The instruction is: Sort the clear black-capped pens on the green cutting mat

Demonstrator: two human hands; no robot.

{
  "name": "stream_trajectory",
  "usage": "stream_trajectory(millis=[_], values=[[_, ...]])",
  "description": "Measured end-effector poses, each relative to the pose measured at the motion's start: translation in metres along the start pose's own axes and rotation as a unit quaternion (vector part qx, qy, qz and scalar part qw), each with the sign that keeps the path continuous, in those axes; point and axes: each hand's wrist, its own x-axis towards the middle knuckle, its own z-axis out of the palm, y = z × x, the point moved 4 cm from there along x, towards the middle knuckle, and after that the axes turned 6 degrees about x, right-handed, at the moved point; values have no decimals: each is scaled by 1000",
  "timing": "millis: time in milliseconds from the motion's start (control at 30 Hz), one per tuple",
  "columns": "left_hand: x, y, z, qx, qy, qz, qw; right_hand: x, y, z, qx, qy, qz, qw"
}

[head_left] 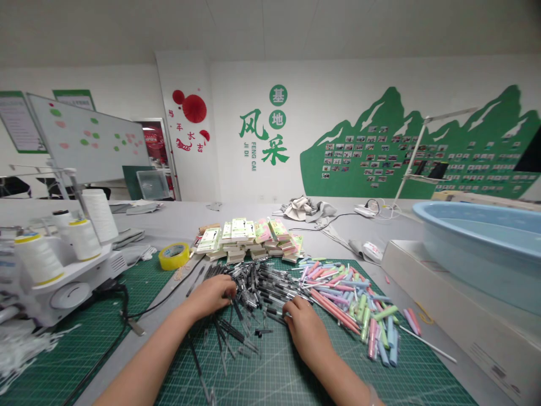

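A heap of black pen parts point(257, 285) lies on a green cutting mat point(279, 378). My left hand point(211, 297) rests on the heap's left side, fingers curled down into the parts. My right hand point(305, 326) sits at the heap's right edge, fingertips pinched on a thin black piece. To the right spreads a pile of pastel pen barrels point(359, 307) in pink, blue and green. Behind the heap stand stacks of small packaged cards point(249, 239).
A sewing machine point(63, 276) with white thread cones point(38, 259) stands at the left. A yellow tape roll point(174, 255) lies near the stacks. A light blue basin point(486, 248) sits on a white box point(456, 316) at the right. Cloth and cables lie further back.
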Motion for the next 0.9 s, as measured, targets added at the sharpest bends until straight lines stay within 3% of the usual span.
stream_trajectory(millis=[333, 633, 900], values=[[-3, 15, 3, 30, -41, 82, 995, 3, 3, 3, -42, -9, 10, 999], [-2, 26, -6, 16, 23, 116, 993, 3, 2, -1, -38, 18, 13, 999], [-1, 14, -19, -93, 98, 106, 985, -1, 6, -6, 25, 45, 9, 999]])
